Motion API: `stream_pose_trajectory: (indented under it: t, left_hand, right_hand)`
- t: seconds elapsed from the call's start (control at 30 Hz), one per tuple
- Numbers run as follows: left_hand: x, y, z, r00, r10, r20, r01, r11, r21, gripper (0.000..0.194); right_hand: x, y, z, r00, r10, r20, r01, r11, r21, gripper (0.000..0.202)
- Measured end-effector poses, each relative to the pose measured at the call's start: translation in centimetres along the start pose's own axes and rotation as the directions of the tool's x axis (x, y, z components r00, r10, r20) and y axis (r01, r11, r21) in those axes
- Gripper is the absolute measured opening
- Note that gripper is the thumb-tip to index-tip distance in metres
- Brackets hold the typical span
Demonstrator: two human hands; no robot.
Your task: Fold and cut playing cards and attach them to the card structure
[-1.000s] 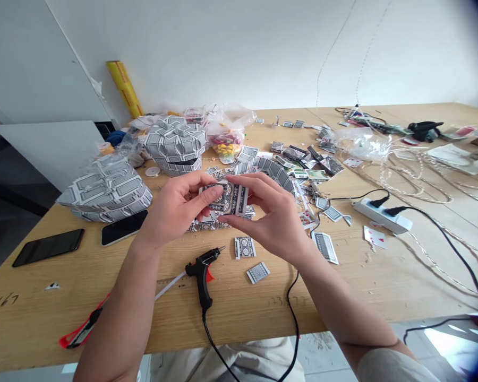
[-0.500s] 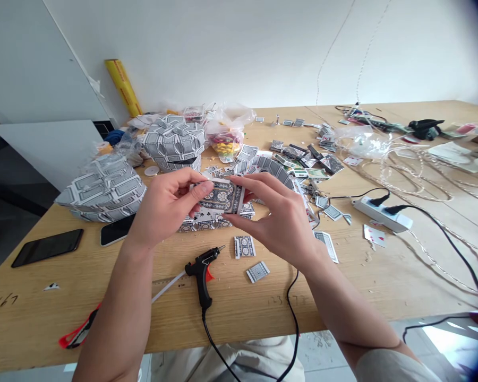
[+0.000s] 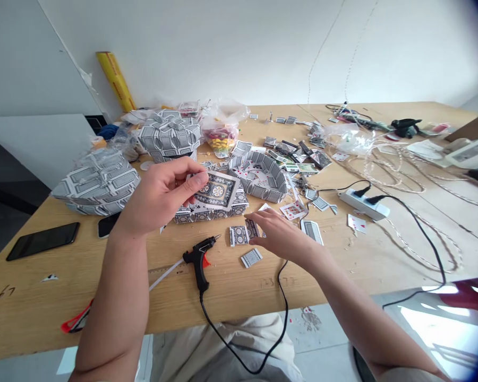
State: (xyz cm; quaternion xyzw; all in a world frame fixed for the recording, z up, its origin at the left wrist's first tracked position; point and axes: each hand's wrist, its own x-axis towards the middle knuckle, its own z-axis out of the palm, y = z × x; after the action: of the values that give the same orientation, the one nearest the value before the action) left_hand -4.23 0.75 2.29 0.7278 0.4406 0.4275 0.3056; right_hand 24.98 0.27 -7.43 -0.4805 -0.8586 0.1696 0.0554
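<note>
Nearest me, the glue gun (image 3: 199, 261) lies on the counter (image 3: 342, 276), cord trailing off the front edge; a red-handled tool (image 3: 76, 321) sits at the near left. Just past the gun, my right hand (image 3: 276, 236) is down flat, fingers loose and closed on nothing, its tips at a small cut card piece (image 3: 252, 228), with two more pieces (image 3: 238, 235) (image 3: 251, 258) beside it. My left hand (image 3: 159, 196) pinches a playing card (image 3: 217, 191) by its left edge, held tilted just over the low card box (image 3: 211, 211). Judgement: the step in hand looks like fetching a piece to join to the card; the next move calls for a clean pinch on one thin, flat scrap without dragging its neighbours. Further back: an open card tray (image 3: 263, 180), two card-covered domes (image 3: 97, 181) (image 3: 169, 135), two phones (image 3: 43, 240) (image 3: 105, 225), a power strip (image 3: 364, 204), scattered cards. The gun's cord and nozzle lie close to the reach.
</note>
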Motion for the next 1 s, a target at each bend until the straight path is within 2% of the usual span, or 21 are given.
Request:
stream_pose_trajectory:
  t: [0.1,0.2,0.27,0.33,0.43,0.5,0.6,0.67,0.7,0.77,0.87,1.0]
  left_hand:
    - [-0.6,0.6,0.0,0.99,0.018,0.142,-0.031,0.996,0.087,0.03]
    - [-1.7,0.8,0.1,0.943,-0.039,0.33,-0.019,0.985,0.172,0.035]
    - [-3.0,0.3,0.5,0.913,-0.081,0.4,0.005,0.982,0.188,0.036]
    - [-4.8,-0.5,1.1,0.898,-0.129,0.421,0.067,0.985,0.158,0.037]
    - [-8.0,-2.0,2.0,0.891,-0.241,0.385,0.213,0.97,0.114,0.04]
    - [-10.5,-2.9,2.5,0.885,-0.316,0.341,0.309,0.948,0.077,0.04]
    - [-14.6,-3.9,3.5,0.896,-0.387,0.218,0.387,0.921,0.045,0.038]
    - [-17.4,-4.5,4.4,0.895,-0.44,0.067,0.435,0.897,0.082,0.038]
    - [-18.7,-4.8,5.0,0.889,-0.457,-0.032,0.458,0.882,0.114,0.036]
    - [-20.8,-5.2,6.4,0.847,-0.517,-0.125,0.532,0.822,0.202,0.033]
    - [-22.0,-5.5,8.7,0.781,-0.613,-0.119,0.604,0.694,0.392,0.037]
    - [-20.1,-5.4,10.8,0.75,-0.653,-0.109,0.59,0.585,0.556,0.037]
  right_hand:
    - [-2.4,0.8,1.4,0.999,-0.041,-0.012,0.041,0.999,0.02,0.062]
    - [-4.2,0.1,2.0,0.985,-0.043,-0.168,0.078,0.974,0.212,0.062]
    - [-4.8,-1.3,2.4,0.949,-0.053,-0.312,0.181,0.899,0.4,0.067]
    - [-4.9,-3.0,3.0,0.919,-0.126,-0.373,0.327,0.772,0.545,0.067]
    - [-4.4,-5.7,4.6,0.888,-0.284,-0.361,0.457,0.624,0.634,0.049]
    - [-4.2,-7.0,5.9,0.879,-0.317,-0.355,0.476,0.563,0.676,0.033]
    - [-4.7,-8.2,7.9,0.928,-0.259,-0.269,0.37,0.535,0.759,0.031]
    - [-5.6,-8.3,9.0,0.957,-0.19,-0.219,0.287,0.514,0.808,0.035]
    - [-6.1,-8.2,9.4,0.967,-0.146,-0.208,0.253,0.491,0.834,0.036]
    - [-7.2,-7.6,10.0,0.981,-0.021,-0.192,0.183,0.434,0.882,0.032]
    - [-8.5,-6.6,10.5,0.973,0.17,-0.157,0.084,0.373,0.924,0.028]
    - [-9.7,-5.8,10.9,0.946,0.295,-0.135,0.021,0.359,0.933,0.026]
